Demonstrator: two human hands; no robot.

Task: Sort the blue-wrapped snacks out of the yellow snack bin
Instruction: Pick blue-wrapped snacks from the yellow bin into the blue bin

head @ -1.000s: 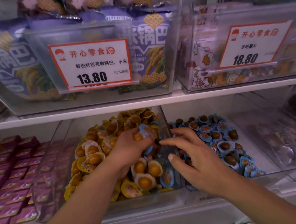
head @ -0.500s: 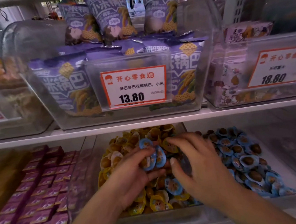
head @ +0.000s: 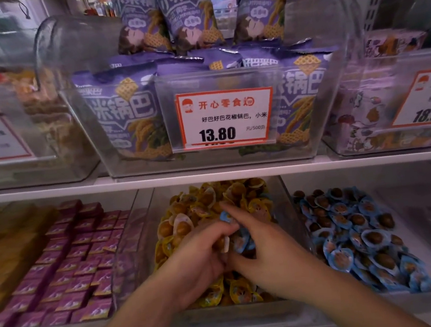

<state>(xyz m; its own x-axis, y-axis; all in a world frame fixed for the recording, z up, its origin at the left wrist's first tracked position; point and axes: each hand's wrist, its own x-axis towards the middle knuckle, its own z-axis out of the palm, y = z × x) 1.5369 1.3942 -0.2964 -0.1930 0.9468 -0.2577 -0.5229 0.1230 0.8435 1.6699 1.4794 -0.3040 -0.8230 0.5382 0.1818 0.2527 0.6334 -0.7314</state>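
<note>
Gripping blue-wrapped snacks (head: pixel 239 240) together, both hands over yellow snack bin (head: pixel 286 203).

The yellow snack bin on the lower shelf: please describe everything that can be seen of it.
The yellow snack bin is a clear, plastic-looking box, open on top, on the lower shelf between a bin of purple packets and a bin of blue snacks. It is heaped with small yellow-wrapped snacks, each showing a round brown piece. A few blue-wrapped snacks lie mixed in at the middle. Both hands reach into it: the left hand holds some snacks, and the right hand touches the pile.
</note>
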